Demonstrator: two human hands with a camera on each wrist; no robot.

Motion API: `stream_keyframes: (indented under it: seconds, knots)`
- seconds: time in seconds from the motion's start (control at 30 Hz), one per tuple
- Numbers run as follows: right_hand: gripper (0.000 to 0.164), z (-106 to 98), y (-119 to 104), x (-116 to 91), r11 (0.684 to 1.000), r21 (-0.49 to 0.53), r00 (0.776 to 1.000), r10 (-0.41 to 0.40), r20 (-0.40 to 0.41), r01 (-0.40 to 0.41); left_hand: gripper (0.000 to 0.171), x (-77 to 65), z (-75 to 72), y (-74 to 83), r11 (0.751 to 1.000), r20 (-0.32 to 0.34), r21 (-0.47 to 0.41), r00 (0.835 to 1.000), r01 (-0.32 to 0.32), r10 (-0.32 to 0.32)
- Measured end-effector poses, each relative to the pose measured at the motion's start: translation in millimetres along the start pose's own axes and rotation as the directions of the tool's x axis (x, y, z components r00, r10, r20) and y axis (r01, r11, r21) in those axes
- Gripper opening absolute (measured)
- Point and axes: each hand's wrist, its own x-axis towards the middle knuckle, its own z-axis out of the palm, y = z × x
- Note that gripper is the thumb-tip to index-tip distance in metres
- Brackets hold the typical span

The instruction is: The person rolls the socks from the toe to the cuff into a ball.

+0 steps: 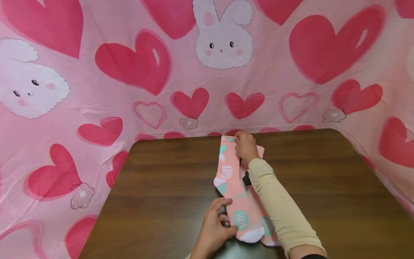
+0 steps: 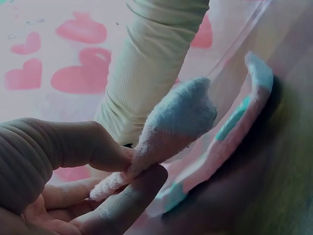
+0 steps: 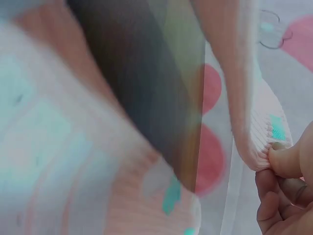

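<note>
A pink sock (image 1: 235,190) with mint and white patterns, a white heel and a white toe stretches lengthwise above the table. My right hand (image 1: 247,146) pinches its ribbed cuff (image 3: 264,129) at the far end. Near the toe, my left hand (image 1: 214,228) pinches the sock's edge between thumb and finger. The white toe (image 2: 181,112) stands up from that pinch in the left wrist view. A matching second sock (image 1: 267,226) lies on the table under and to the right of the first, partly hidden by it and by my right forearm.
The brown wooden table (image 1: 168,187) has its far edge just beyond my right hand. Behind and beside it hangs a pink cloth (image 1: 181,79) printed with hearts and rabbits. My right sleeve (image 1: 281,208) crosses over the second sock.
</note>
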Motion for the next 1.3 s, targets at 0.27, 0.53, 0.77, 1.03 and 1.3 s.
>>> stream_keyframes:
  seconds: [0.27, 0.53, 0.77, 1.03, 1.3]
  knots:
    - [0.009, -10.4, 13.1, -5.9, 0.998, 0.010, 0.998, 0.059, -0.030, -0.059, 0.067, 4.4, 7.5, -1.2, 1.000, 0.043, -0.015, 0.999, -0.015, 0.016]
    - [0.011, -18.9, 31.6, -9.5, 0.999, -0.009, 0.998, 0.050, -0.034, -0.051, 0.067, 8.4, 20.3, 0.0, 0.999, 0.085, -0.037, 0.996, -0.021, 0.024]
    - [0.013, -32.5, 45.6, -12.3, 0.995, -0.027, 0.995, 0.095, -0.028, -0.095, 0.069, 12.9, 29.1, 1.8, 1.000, 0.102, -0.017, 0.994, -0.021, 0.023]
    - [0.012, -44.7, 54.0, -14.6, 0.992, -0.058, 0.994, 0.107, -0.029, -0.109, 0.067, 16.6, 39.1, 1.6, 1.000, 0.137, -0.022, 0.990, -0.017, 0.019]
    - [0.012, -49.5, 59.3, -17.9, 0.988, -0.080, 0.991, 0.134, -0.018, -0.135, 0.065, 18.2, 47.1, 0.5, 1.000, 0.151, -0.019, 0.988, -0.015, 0.017]
